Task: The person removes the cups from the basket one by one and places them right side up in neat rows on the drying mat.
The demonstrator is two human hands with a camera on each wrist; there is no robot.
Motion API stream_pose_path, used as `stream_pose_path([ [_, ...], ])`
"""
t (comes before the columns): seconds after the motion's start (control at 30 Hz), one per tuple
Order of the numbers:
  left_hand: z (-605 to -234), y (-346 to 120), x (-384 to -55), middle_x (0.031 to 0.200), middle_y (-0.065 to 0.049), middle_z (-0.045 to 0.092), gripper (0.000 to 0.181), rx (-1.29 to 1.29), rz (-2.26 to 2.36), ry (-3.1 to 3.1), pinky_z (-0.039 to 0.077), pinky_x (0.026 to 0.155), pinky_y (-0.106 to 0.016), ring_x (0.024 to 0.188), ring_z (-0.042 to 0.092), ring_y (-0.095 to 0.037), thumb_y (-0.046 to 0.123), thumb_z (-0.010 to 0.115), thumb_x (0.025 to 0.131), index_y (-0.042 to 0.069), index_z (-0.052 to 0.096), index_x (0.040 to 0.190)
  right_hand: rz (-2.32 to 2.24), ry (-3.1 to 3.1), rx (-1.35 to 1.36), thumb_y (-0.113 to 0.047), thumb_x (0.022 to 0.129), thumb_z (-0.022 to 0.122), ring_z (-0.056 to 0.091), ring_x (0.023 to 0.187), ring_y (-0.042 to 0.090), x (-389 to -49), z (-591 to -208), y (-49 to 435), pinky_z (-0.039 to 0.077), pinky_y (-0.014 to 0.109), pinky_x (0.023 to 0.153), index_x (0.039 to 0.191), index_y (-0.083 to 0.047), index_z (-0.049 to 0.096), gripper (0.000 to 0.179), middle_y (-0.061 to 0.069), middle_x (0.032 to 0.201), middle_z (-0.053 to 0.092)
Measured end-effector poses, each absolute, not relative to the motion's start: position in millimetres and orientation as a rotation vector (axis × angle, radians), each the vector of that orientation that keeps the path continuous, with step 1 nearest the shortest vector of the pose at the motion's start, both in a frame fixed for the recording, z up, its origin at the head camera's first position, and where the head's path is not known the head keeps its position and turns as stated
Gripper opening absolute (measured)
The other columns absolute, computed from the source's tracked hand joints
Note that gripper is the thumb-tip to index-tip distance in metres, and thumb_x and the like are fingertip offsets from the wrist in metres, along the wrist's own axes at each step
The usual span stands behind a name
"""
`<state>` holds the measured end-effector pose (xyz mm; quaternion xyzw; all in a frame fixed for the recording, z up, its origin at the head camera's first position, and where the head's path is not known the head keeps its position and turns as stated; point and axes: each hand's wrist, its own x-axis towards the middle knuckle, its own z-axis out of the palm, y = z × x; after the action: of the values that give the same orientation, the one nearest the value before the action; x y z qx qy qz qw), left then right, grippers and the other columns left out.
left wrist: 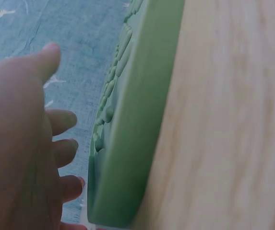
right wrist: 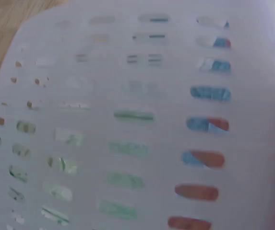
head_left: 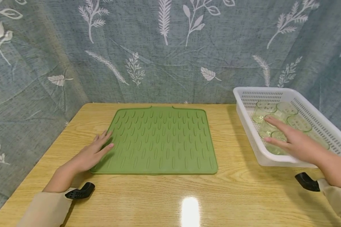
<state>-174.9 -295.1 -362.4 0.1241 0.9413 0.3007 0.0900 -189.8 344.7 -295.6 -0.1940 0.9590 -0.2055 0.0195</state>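
My left hand (head_left: 92, 155) lies at the left edge of a green ridged mat (head_left: 162, 142), thumb and fingers spread and holding nothing. In the left wrist view its fingers (left wrist: 63, 152) stand beside the mat's raised rim (left wrist: 135, 110). My right hand (head_left: 302, 143) reaches over a white slotted plastic basket (head_left: 248, 132) at the right, thumb and fingers apart above several pale green clear glasses (head_left: 299, 123). The fingertips overlap the glasses in the head view. From the right wrist, the slotted basket wall (right wrist: 171, 139) fills the view, with green showing through the slots.
The mat and basket rest on a wooden table (head_left: 130, 198). A blue-grey curtain (head_left: 164, 75) with white leaf prints hangs behind and around the sides. A bright light reflection (head_left: 190, 211) shows on the table near the front.
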Motion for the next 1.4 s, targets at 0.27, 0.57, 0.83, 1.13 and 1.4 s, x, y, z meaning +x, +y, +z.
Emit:
stream_pose_path([
  [0.27,-372,-300,-176,0.167,-0.029,-0.002,0.073,0.361,0.816,2.815,-0.002,0.1,-0.086,0.147,-0.004,-0.059,0.045,0.037,0.112,-0.002,0.012,0.163,-0.52,2.963,-0.467,-0.043,0.1,0.067,0.032,0.131,0.068,-189,-294,353,0.029,0.08,0.099,0.164,-0.004,0.019,0.089,0.039,0.158,0.024],
  [0.57,-380,-304,-175,0.168,-0.027,0.003,0.075,0.384,0.745,2.856,0.0,0.101,-0.085,0.149,0.0,-0.056,0.045,0.042,0.111,-0.002,0.016,0.163,-0.528,2.944,-0.468,-0.037,0.094,0.077,0.037,0.126,0.07,-192,-300,372,0.036,0.081,0.091,0.16,0.002,0.028,0.091,0.045,0.149,0.032],
  [0.83,-381,-305,-173,0.168,-0.025,0.008,0.075,0.4,0.685,2.894,0.002,0.104,-0.083,0.15,0.003,-0.054,0.046,0.044,0.11,0.0,0.017,0.164,-0.711,2.866,-0.52,-0.022,0.087,0.084,0.037,0.124,0.072,-197,-305,382,0.035,0.079,0.094,0.159,0.007,0.027,0.096,0.045,0.151,0.028],
  [1.13,-385,-306,-175,0.168,-0.025,0.012,0.073,0.427,0.626,2.923,0.006,0.103,-0.084,0.15,0.007,-0.055,0.044,0.044,0.111,0.0,0.019,0.163,-0.788,2.9,-0.477,-0.016,0.083,0.088,0.047,0.117,0.07,-195,-308,385,0.047,0.069,0.09,0.153,0.015,0.026,0.099,0.045,0.146,0.029],
  [1.4,-386,-307,-174,0.168,-0.024,0.012,0.073,0.423,0.606,2.929,0.006,0.103,-0.084,0.15,0.006,-0.054,0.044,0.043,0.111,0.001,0.019,0.164,-0.736,2.892,-0.454,-0.015,0.085,0.086,0.057,0.112,0.061,-196,-308,384,0.057,0.053,0.084,0.147,0.02,0.029,0.091,0.043,0.136,0.044],
])
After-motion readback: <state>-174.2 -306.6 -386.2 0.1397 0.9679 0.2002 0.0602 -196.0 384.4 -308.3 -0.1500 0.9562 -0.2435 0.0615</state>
